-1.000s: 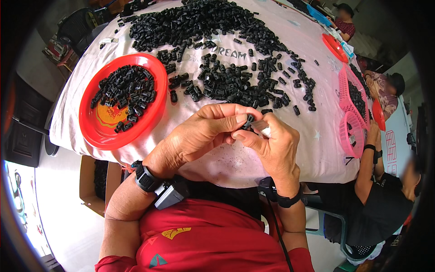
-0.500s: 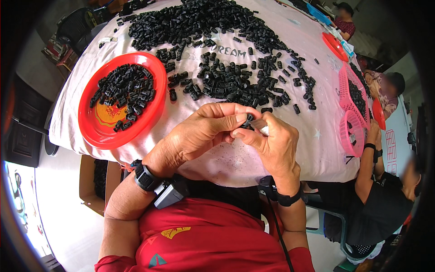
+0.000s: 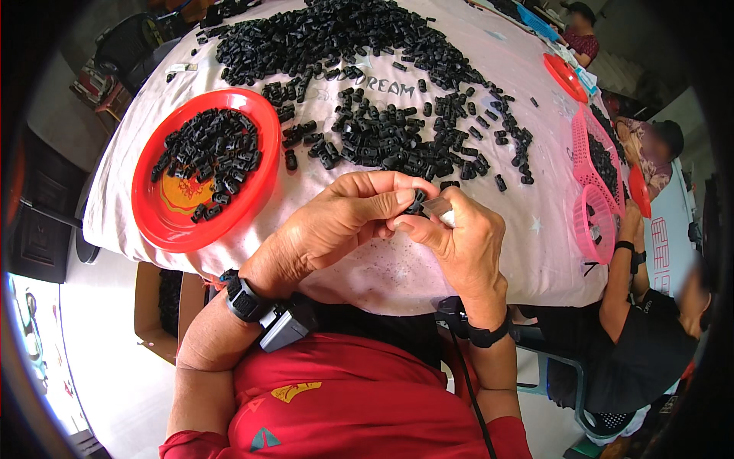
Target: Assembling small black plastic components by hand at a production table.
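Observation:
Over the near edge of the cloth-covered table, my left hand (image 3: 340, 222) is closed, pinching a small black plastic part (image 3: 417, 202) between thumb and fingers. Close against it, my right hand (image 3: 466, 241) is closed around a small flat blade-like tool (image 3: 436, 207) with a whitish section. The tool's tip meets or nearly meets the black part; fingers hide the exact contact. Just beyond my hands lies a loose cluster of similar black parts (image 3: 390, 138). To the left, a red round basin (image 3: 271, 145) holds more of them.
A large heap of black parts (image 3: 329, 38) covers the table's far side. Pink baskets (image 3: 587, 183) stand along the right edge, beside a seated co-worker in black (image 3: 650, 344). Other people sit farther back. A cardboard box (image 3: 145, 310) is below the table at left.
The black part and the tool have shifted very slightly between my fingers. Both hands keep nearly the same place and grip.

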A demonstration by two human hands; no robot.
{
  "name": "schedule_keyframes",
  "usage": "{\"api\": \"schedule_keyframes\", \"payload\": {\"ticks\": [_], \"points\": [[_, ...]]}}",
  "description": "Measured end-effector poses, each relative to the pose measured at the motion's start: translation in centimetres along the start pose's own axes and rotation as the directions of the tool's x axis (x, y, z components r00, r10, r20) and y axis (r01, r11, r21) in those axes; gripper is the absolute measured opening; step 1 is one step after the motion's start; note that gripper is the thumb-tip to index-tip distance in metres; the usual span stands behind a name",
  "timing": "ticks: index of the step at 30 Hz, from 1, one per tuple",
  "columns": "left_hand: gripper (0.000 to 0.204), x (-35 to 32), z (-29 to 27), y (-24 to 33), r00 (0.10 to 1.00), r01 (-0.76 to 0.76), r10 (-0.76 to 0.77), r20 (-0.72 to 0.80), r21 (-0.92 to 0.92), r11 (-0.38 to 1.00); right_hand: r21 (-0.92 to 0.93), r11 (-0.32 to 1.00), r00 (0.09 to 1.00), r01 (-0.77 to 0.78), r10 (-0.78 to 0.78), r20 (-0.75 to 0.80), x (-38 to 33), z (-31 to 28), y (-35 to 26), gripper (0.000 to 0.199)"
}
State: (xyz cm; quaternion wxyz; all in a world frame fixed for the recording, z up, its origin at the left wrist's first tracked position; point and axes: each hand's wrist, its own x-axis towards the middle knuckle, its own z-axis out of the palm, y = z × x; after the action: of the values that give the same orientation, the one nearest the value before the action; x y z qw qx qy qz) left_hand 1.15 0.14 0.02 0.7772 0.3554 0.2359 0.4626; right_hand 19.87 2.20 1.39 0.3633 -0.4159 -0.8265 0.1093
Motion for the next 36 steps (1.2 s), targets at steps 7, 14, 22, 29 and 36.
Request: {"api": "schedule_keyframes", "payload": {"ticks": [7, 14, 22, 29, 36], "points": [[0.030, -0.01, 0.07, -0.07, 1.000, -0.002, 0.003, -0.026, 0.007, 1.000, 0.030, 0.999, 0.999, 0.021, -0.021, -0.026, -0.05, 0.28, 0.20, 0.052], [0.029, 0.03, 0.00, -0.24, 0.999, -0.004, 0.006, -0.044, 0.029, 1.000, 0.035, 0.999, 1.000, 0.007, -0.007, 0.003, -0.05, 0.19, 0.14, 0.050], [0.027, 0.06, 0.01, -0.19, 0.998, -0.002, 0.004, -0.060, 0.042, 0.999, 0.095, 0.995, 0.999, -0.023, 0.021, 0.027, -0.05, 0.36, 0.23, 0.051], [0.026, -0.05, -0.08, -0.22, 0.999, 0.003, -0.002, -0.047, 0.032, 0.999, 0.106, 0.993, 0.998, -0.051, 0.047, 0.036, -0.18, 0.58, 0.42, 0.053], [0.026, 0.01, 0.08, -0.16, 0.998, 0.010, -0.006, -0.070, 0.059, 0.998, 0.141, 0.987, 0.995, -0.080, 0.070, 0.074, -0.18, 0.47, 0.30, 0.050]]}}
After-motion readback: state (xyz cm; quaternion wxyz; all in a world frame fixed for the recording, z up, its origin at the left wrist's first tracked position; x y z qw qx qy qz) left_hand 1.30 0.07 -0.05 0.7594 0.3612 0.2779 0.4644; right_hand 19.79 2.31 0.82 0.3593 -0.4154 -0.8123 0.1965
